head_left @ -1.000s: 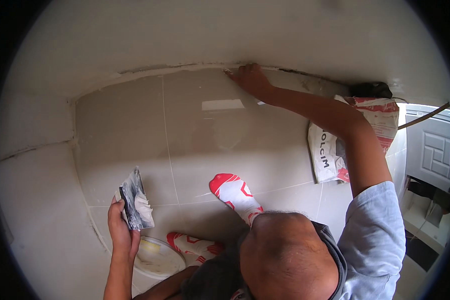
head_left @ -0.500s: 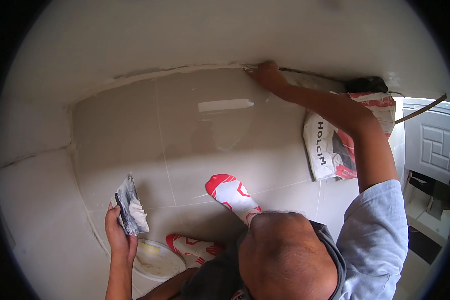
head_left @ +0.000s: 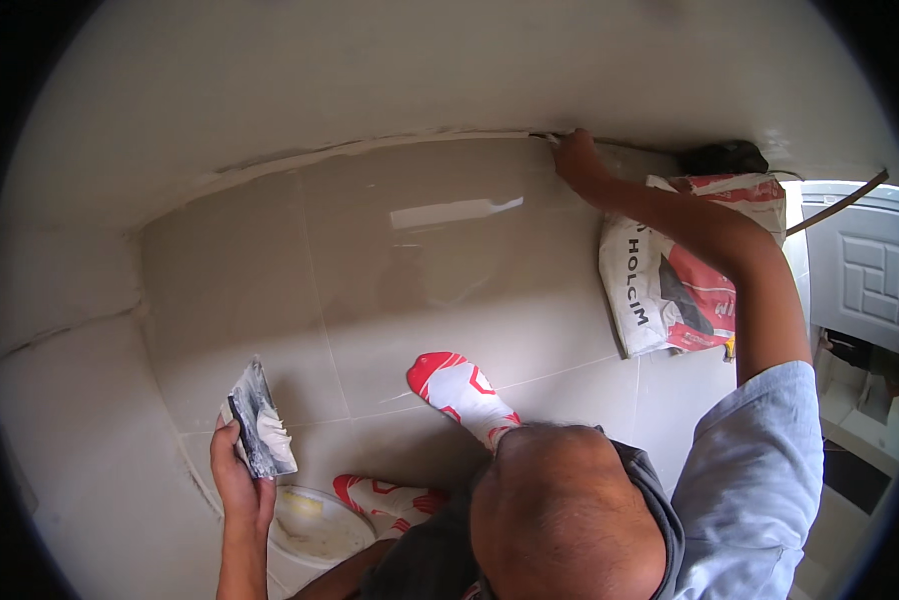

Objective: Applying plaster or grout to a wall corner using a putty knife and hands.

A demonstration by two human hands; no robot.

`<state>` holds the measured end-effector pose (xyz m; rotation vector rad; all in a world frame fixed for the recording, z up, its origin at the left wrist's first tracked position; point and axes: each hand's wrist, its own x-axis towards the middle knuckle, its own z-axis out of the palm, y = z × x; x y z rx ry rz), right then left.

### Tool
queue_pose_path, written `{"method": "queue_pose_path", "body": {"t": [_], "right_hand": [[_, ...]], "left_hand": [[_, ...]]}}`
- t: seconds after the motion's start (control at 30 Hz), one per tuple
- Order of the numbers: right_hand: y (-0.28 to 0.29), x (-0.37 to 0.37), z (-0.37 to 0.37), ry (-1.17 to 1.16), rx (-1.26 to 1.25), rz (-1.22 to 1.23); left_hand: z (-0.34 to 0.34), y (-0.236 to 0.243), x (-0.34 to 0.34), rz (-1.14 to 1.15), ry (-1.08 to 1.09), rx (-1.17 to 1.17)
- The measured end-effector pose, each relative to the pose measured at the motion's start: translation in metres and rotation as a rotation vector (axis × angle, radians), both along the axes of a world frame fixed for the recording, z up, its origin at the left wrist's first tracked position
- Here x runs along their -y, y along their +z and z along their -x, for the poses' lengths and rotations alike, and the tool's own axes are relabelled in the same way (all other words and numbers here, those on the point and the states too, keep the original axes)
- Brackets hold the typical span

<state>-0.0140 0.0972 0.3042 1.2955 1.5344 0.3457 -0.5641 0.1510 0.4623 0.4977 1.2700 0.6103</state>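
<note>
My left hand (head_left: 238,474) is closed on the edge of a wide putty knife (head_left: 254,415), a grey metal blade with a dark strip along one side. A lump of white putty (head_left: 273,433) clings to that blade. Far off at the wall's foot, my right hand (head_left: 580,160) is closed round a small thin-bladed tool (head_left: 547,138), mostly hidden by the fingers. Its dark tip points left and touches the joint between wall and floor. Left of it runs a pale strip of filler (head_left: 420,140) along the joint; to the right the line looks darker.
A white and red cement bag (head_left: 635,290) lies under my right forearm, with a black bundle (head_left: 725,157) behind it. A white bucket (head_left: 320,525) with pale residue stands by my left forearm. My socked feet (head_left: 465,390) rest on glossy tiles. A panelled door (head_left: 865,275) is at far right.
My right hand has slid right along the wall's foot with the small tool, and more of the pale strip shows. The left hand and its putty knife have barely moved.
</note>
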Motion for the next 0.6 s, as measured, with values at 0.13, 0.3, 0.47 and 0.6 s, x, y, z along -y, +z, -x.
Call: {"method": "queue_pose_path", "body": {"t": [0.13, 0.3, 0.47, 0.6], "right_hand": [[0.045, 0.002, 0.089, -0.086, -0.519, -0.117], [0.12, 0.014, 0.238, -0.282, -1.953, 0.078], [0.135, 0.027, 0.309, -0.157, -2.283, 0.075], [0.138, 0.021, 0.298, 0.066, -2.094, -0.037]], "left_hand": [[-0.008, -0.004, 0.002, 0.08, -0.001, 0.039], [-0.023, -0.015, 0.012, 0.15, -0.055, 0.107], [-0.037, -0.002, 0.013, 0.185, -0.15, 0.189], [-0.037, -0.001, 0.017, 0.168, -0.141, 0.174]]}}
